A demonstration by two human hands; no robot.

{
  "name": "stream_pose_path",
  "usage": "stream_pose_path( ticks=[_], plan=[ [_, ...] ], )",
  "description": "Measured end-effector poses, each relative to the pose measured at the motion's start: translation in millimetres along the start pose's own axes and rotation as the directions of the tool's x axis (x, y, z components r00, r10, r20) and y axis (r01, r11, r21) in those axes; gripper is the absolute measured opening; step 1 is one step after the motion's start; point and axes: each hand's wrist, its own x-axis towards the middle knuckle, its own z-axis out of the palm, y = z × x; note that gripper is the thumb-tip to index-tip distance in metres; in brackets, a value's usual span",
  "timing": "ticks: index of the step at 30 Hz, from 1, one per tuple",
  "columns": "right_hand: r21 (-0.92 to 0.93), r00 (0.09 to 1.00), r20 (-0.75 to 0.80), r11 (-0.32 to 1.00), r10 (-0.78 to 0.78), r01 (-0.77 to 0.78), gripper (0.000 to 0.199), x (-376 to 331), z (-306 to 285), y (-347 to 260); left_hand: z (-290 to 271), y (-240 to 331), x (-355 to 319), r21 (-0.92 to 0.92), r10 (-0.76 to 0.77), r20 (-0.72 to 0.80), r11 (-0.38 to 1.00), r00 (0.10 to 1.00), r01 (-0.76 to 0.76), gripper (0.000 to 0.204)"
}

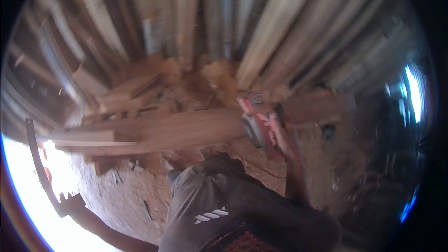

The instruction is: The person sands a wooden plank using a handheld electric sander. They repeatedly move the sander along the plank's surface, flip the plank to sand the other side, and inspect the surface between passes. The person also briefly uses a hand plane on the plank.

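Note:
Much of the picture is smeared by motion. My right hand [279,133] is wrapped round the handle of a red power tool with a grey curved guard, which looks like a circular saw [267,145]. The saw rests on or just over a long brown plank [196,128] lying crosswise in front of me; contact cannot be made out. Out at the far left, my left hand [72,205] grips an L-shaped tool, apparently a try square [38,161]. Its long thin blade points up and away, with a small hole near the tip. My left hand is apart from the plank.
A shorter piece of wood [88,136] lies on the plank's left end. Many long boards [280,23] lean at the back. Sawdust and offcuts [135,88] are heaped behind the plank. My foot [168,163] stands on the near side, with small scraps [148,210] on the floor.

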Motion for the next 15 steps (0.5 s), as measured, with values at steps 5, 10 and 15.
stream_pose_path(
  ticks=[5, 10, 15],
  plan=[
    [-0.014, 0.998, -0.057, 0.999, 0.036, -0.037, 0.038, 5, -30, 63, 205, 24, -98, 0.112, -0.255, 0.7, 0.962, 0.667, 0.251, 0.03],
    [-0.099, 0.986, -0.164, 0.995, 0.015, -0.031, 0.036, -14, -44, 114, 383, -19, -263, 0.287, -0.325, 0.942, 0.908, 0.08, 0.304, 0.04],
    [0.09, 0.964, -0.232, 0.99, 0.13, -0.112, 0.036, -60, -60, 135, 467, -50, -416, 0.495, -0.454, 0.868, 0.817, -0.2, 0.297, 0.041]
  ],
)
